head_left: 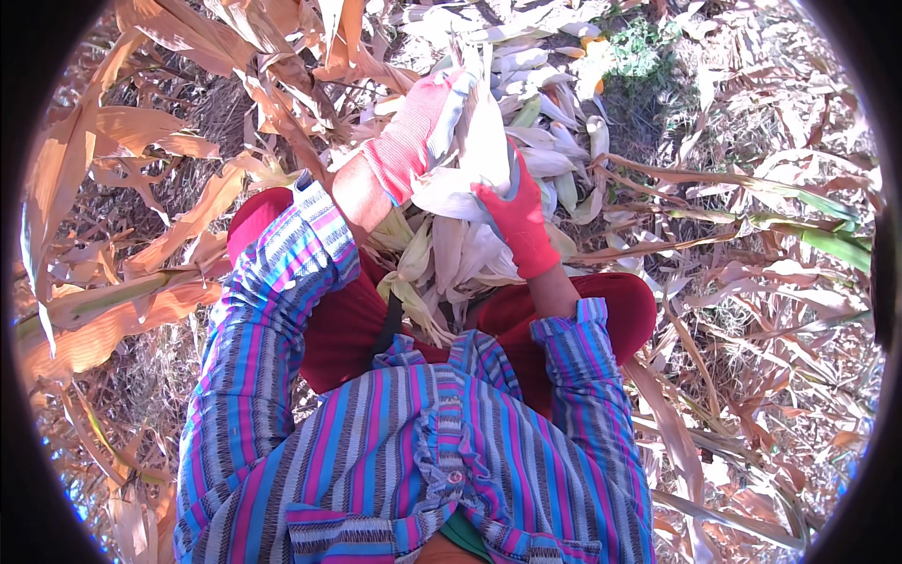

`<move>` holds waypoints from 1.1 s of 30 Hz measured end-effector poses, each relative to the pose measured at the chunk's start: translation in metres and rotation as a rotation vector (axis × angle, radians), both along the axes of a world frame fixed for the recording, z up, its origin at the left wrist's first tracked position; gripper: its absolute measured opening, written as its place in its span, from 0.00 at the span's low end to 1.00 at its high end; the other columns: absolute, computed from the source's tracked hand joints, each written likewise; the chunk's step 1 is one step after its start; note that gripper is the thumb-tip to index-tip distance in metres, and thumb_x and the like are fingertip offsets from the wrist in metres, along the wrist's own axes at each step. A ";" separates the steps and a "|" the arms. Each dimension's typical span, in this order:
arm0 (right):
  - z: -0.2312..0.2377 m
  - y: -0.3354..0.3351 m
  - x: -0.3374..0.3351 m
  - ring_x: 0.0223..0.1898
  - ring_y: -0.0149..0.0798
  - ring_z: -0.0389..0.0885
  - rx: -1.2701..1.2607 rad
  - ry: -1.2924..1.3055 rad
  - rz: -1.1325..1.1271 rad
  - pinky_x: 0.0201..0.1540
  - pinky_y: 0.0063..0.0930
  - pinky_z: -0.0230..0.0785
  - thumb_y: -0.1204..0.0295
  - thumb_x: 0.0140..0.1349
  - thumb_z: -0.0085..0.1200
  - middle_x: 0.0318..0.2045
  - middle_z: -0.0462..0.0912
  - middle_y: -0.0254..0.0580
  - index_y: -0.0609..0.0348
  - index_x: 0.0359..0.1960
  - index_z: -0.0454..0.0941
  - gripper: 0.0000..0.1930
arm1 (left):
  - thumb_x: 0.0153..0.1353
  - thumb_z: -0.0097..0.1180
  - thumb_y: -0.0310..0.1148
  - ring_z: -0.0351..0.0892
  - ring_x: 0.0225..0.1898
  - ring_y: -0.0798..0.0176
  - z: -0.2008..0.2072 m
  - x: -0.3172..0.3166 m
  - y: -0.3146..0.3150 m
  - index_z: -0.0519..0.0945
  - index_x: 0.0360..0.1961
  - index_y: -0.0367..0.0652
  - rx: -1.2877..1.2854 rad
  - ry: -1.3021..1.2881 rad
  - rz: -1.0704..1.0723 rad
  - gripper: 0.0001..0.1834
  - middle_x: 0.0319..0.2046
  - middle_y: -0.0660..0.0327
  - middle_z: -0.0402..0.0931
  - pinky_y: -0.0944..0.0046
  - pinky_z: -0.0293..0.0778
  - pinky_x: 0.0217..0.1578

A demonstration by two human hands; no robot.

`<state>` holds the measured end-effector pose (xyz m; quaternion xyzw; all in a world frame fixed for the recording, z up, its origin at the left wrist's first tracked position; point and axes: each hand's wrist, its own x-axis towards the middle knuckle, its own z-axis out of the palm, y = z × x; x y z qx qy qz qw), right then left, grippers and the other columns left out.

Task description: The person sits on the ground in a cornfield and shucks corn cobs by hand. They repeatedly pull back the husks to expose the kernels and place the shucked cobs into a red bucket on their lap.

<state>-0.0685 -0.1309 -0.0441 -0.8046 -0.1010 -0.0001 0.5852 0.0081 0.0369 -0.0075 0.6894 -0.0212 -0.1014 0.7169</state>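
Observation:
In front of my knees I hold up an ear of corn [485, 136] wrapped in pale, dry husk. My left hand [420, 127], in a red glove with a grey palm, closes on the husk near the ear's upper end. Lower down, my right hand [520, 207] in a matching glove grips the ear's right side, its thumb across the front. One husk leaf [449, 195] hangs loose to the left of the ear. Whether any kernels are bare on this ear cannot be made out.
Loose husks [456, 254] lie between my red-trousered legs. Beyond my hands is a pile of husked-over ears [545, 141], with a few yellow ears [592, 47] past it. Dry corn stalks [301, 122] stand close on the left; fallen stalks [676, 179] cross the ground at right.

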 end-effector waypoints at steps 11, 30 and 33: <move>0.057 -0.031 0.003 0.42 0.30 0.77 -0.106 -0.084 -0.036 0.45 0.27 0.68 0.70 0.43 0.66 0.41 0.79 0.41 0.62 0.54 0.68 0.33 | 0.60 0.44 0.47 0.77 0.38 0.45 0.054 -0.006 -0.002 0.78 0.36 0.42 0.889 -0.370 -0.055 0.19 0.30 0.47 0.77 0.52 0.71 0.39; -0.002 0.004 -0.015 0.44 0.31 0.72 0.491 0.256 -0.047 0.46 0.26 0.65 0.65 0.63 0.48 0.45 0.74 0.39 0.66 0.56 0.63 0.23 | 0.62 0.48 0.34 0.69 0.18 0.73 0.040 -0.021 -0.012 0.75 0.33 0.36 -0.423 0.002 -0.080 0.11 0.20 0.65 0.71 0.74 0.63 0.17; -0.011 -0.023 0.020 0.48 0.31 0.72 0.867 0.250 -0.211 0.50 0.23 0.64 0.65 0.66 0.44 0.53 0.68 0.42 0.60 0.63 0.52 0.27 | 0.62 0.49 0.32 0.72 0.23 0.75 0.028 -0.025 -0.017 0.77 0.40 0.36 -0.110 -0.252 -0.180 0.11 0.22 0.67 0.74 0.74 0.68 0.23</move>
